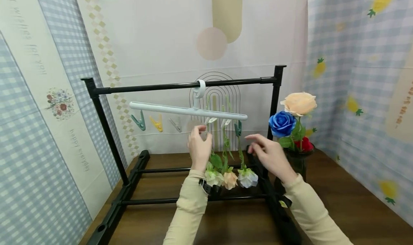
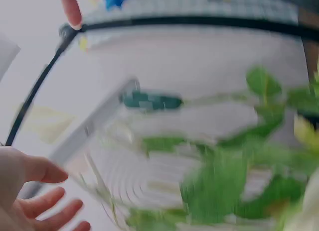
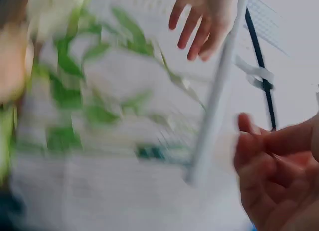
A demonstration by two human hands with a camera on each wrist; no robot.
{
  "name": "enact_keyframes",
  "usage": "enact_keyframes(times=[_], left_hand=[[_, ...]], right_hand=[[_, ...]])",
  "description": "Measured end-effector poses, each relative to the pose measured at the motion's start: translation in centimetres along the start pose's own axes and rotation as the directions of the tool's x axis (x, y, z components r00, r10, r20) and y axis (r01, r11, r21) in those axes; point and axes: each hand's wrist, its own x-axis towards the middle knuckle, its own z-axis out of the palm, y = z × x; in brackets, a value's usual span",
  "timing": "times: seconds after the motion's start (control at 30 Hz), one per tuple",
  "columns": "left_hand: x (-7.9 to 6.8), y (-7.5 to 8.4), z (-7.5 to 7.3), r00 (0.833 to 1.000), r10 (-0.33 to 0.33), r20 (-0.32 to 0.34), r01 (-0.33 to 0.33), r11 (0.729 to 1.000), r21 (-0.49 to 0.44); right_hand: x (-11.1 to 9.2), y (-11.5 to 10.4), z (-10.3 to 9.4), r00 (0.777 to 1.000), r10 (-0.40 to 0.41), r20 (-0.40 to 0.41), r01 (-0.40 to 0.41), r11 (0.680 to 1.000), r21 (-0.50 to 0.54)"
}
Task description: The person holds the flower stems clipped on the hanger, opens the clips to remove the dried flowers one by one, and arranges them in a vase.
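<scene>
A pale blue clip hanger (image 1: 161, 108) hangs from the rack's top bar, its right end tilted lower. Three flowers dangle upside down from its right half: a greenish-white one (image 1: 214, 177), a peach one (image 1: 230, 181) and a white one (image 1: 247, 178). A dark green clip (image 1: 238, 129) grips the rightmost stem. My left hand (image 1: 200, 148) is raised just below the hanger's middle, left of the stems, fingers spread and holding nothing. To the right of the green clip, my right hand (image 1: 272, 157) hovers with loosely bent fingers and nothing between them.
Unused clips in teal (image 1: 139, 121), yellow (image 1: 157, 124) and grey (image 1: 176, 124) hang along the hanger's left half. The black rack (image 1: 145, 89) stands on a brown wooden table (image 1: 238, 221). At the right, a dark vase (image 1: 298, 164) holds peach, blue and red roses.
</scene>
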Motion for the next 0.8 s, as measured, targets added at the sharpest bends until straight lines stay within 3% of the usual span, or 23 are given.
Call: enact_keyframes(times=[0.07,0.13,0.23,0.37,0.47,0.57,0.63,0.73,0.8], left_hand=[[0.7,-0.9,0.0,0.999,-0.035,0.020,0.034,0.999,0.025],[1.1,-1.8,0.1,0.995,-0.063,0.077,0.060,0.997,0.040],[1.3,-2.8,0.5,0.983,-0.091,0.161,0.082,0.995,0.059],[1.4,-3.4,0.9,0.978,-0.097,0.184,0.085,0.994,0.076],[1.5,-3.7,0.8,0.980,-0.103,0.168,0.090,0.993,0.079],[1.7,-3.8,0.6,0.980,-0.115,0.162,0.106,0.992,0.064],[1.8,-3.8,0.3,0.980,-0.120,0.158,0.112,0.992,0.055],[2.1,-3.5,-0.1,0.980,-0.118,0.159,0.112,0.993,0.047],[2.3,-3.4,-0.4,0.981,-0.106,0.160,0.099,0.994,0.047]], right_hand=[[1.5,0.1,1.5,0.989,0.062,0.136,-0.076,0.992,0.099],[3.0,0.0,3.0,0.962,0.109,0.250,-0.157,0.971,0.180],[5.2,-0.4,5.3,0.923,0.185,0.339,-0.276,0.929,0.245],[7.6,-1.2,7.7,0.887,0.305,0.347,-0.408,0.868,0.282],[8.9,-1.7,8.9,0.867,0.383,0.318,-0.487,0.786,0.380],[9.8,-2.2,10.0,0.874,0.422,0.241,-0.485,0.730,0.481],[10.2,-2.5,10.5,0.887,0.432,0.160,-0.449,0.731,0.514],[10.7,-2.8,11.1,0.905,0.423,0.043,-0.388,0.779,0.493],[10.9,-2.9,11.2,0.911,0.411,-0.030,-0.359,0.827,0.433]])
